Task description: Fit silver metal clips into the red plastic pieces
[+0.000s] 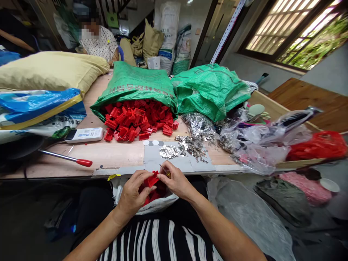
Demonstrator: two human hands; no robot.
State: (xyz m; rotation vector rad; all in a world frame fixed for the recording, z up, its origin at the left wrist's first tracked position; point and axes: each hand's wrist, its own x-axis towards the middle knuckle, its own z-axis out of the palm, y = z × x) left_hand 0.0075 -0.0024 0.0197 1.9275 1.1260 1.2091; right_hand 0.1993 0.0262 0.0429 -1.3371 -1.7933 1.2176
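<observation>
My left hand [135, 191] pinches a red plastic part [152, 179] between thumb and fingers, just in front of the table edge. Close beside it, my right hand [176, 181] is closed on a thin pointed tool with a yellow handle [168, 174]; its fingertips meet the red part. Below both hands, a white woven sack [159, 207] sits open in my lap with more red parts inside. Ahead on a grey mat [152, 159] lie small flat silvery metal pieces [169, 152] and a darker heap of metal bits [191, 146].
A green sack [141, 78] spills red parts across the table. Right of it are another green sack [209, 88] and plastic bags [252, 152]. A red-tipped lever [84, 162] and a white box [88, 134] lie left. A person [99, 43] sits across the table.
</observation>
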